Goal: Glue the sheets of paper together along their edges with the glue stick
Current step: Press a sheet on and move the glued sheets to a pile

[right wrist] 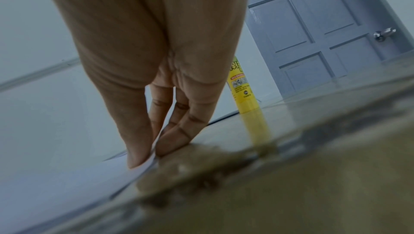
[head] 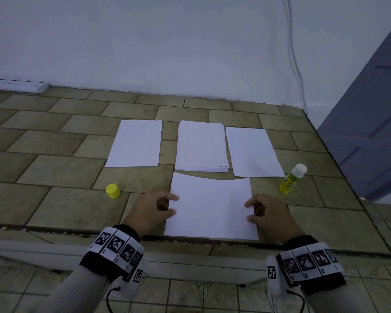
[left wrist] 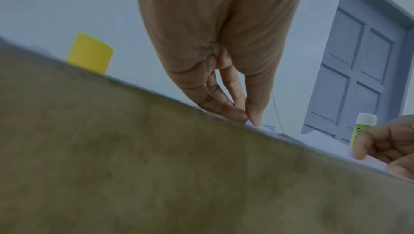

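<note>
Hands pinching sheet, yellow cap left, glue stick right

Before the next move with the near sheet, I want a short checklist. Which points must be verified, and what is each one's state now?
1. Left hand pinches near sheet at its left edge: ok.
2. Right hand pinches its right edge: ok.
3. Near sheet lies flat: not ok, far edge curls up.
4. Glue stick upright, uncapped: ok.
5. Yellow cap clear of the paper: ok.
6. Glue already on the edges: cannot tell.
</note>
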A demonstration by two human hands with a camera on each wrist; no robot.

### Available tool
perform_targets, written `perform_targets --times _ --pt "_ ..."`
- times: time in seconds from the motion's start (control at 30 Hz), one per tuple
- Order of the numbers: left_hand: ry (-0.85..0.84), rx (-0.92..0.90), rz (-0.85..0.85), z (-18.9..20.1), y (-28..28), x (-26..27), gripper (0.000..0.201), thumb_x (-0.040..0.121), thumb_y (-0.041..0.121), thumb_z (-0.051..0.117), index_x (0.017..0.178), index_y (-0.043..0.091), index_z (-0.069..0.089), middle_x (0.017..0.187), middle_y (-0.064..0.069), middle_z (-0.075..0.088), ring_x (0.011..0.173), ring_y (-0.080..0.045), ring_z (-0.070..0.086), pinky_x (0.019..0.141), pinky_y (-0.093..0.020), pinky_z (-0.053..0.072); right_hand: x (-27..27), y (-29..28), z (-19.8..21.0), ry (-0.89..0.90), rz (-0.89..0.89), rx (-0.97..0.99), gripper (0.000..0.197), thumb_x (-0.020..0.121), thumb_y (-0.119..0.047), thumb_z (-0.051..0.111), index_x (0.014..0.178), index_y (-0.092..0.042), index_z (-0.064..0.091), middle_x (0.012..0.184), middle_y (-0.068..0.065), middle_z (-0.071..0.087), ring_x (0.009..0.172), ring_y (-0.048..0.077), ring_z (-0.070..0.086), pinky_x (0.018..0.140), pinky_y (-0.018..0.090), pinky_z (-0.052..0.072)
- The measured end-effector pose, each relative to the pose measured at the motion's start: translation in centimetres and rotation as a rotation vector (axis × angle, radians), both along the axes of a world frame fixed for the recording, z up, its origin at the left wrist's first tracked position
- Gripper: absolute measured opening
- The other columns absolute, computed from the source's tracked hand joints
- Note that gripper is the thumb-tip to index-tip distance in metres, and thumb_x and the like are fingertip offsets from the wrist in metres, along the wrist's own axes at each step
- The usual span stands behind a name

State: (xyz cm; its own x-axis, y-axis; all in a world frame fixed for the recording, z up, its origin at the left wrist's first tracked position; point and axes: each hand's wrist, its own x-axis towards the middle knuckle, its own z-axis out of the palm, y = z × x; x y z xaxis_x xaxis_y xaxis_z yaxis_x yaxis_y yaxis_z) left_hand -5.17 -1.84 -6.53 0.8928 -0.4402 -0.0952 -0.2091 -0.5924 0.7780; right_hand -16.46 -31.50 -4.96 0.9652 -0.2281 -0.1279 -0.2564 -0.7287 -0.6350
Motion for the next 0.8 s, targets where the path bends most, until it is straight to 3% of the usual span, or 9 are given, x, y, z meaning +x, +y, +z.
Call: perform_targets --times 0.13,0.3,0.4,0.5,0.57,0.67,0.73,0.8 --pt "-0.003 -0.013 0.004 0.1 0.0 -0.1 0.031 0.08 0.014 0.078 0.102 0.033 0.067 0.089 0.002 0.068 0.082 -0.005 0.062 0.067 -0.003 0.044 0.0 0.1 0.1 -0.004 -0.003 -0.002 0.026 0.077 -0.009 0.075 0.095 -0.023 0.062 0.086 0.002 0.061 0.079 0.014 0.059 0.072 0.021 0.051" --pt "-0.033 0.025 -0.003 -0.1 0.0 -0.2 0.031 0.081 0.015 0.078 0.109 0.025 0.069 0.085 0.011 0.063 0.08 -0.003 0.059 0.068 -0.004 0.043 0.1 0.2 0.0 0.001 -0.004 -0.04 0.026 0.077 -0.01 0.074 0.094 -0.026 0.061 0.086 0.0 0.057 0.076 0.012 0.055 0.065 0.011 0.042" --pt "-0.129 0.176 -0.056 0.2 -0.4 -0.2 0.037 0.082 0.019 0.076 0.117 0.024 0.065 0.107 0.009 0.056 0.095 -0.006 0.052 0.087 -0.017 0.045 0.1 0.5 0.2 0.037 0.002 -0.144 0.025 0.08 -0.015 0.071 0.099 -0.028 0.061 0.098 -0.001 0.049 0.078 0.01 0.053 0.069 0.013 0.041" --pt "-0.273 0.327 -0.093 0.6 -1.1 -0.2 0.05 0.083 0.025 0.07 0.131 0.024 0.056 0.135 -0.003 0.044 0.125 -0.019 0.042 0.1 -0.03 0.038 0.2 0.9 0.5 0.078 0.002 -0.281 0.026 0.083 -0.022 0.069 0.107 -0.028 0.063 0.116 -0.001 0.045 0.103 0.014 0.05 0.086 0.024 0.045" --pt "-0.283 0.34 -0.113 0.7 -1.9 -0.4 0.057 0.088 0.042 0.054 0.141 0.022 0.046 0.151 -0.007 0.034 0.141 -0.024 0.029 0.113 -0.038 0.029 0.2 1.4 1.0 0.105 0.005 -0.387 0.027 0.084 -0.026 0.067 0.11 -0.03 0.062 0.123 -0.002 0.044 0.116 0.017 0.043 0.089 0.028 0.045" --pt "-0.316 0.487 -0.179 -0.4 -3.3 -0.7 0.087 0.082 0.068 0.003 0.155 0.02 0.015 0.164 -0.003 -0.004 0.15 -0.019 -0.007 0.121 -0.045 0.001 0.2 2.6 2.0 0.142 0.045 -0.586 0.025 0.088 -0.032 0.059 0.112 -0.031 0.057 0.127 -0.002 0.045 0.117 0.018 0.043 0.088 0.029 0.047" --pt "-0.357 0.564 -0.19 -1.5 -3.8 -0.7 0.095 0.079 0.073 -0.011 0.156 0.017 0.003 0.163 -0.002 -0.013 0.149 -0.018 -0.014 0.12 -0.048 -0.007 0.5 3.7 2.3 0.154 0.078 -0.685 0.029 0.092 -0.038 0.051 0.118 -0.026 0.054 0.138 0.004 0.04 0.126 0.023 0.038 0.096 0.035 0.043" --pt "-0.387 0.613 -0.184 -2.4 -4.0 -0.7 0.104 0.076 0.075 -0.022 0.155 0.012 0.0 0.163 -0.003 -0.01 0.15 -0.019 -0.011 0.12 -0.05 -0.008 1.1 5.4 2.3 0.154 0.127 -0.592 0.045 0.097 -0.046 0.04 0.134 -0.022 0.044 0.156 0.005 0.021 0.144 0.025 0.017 0.114 0.044 0.025"
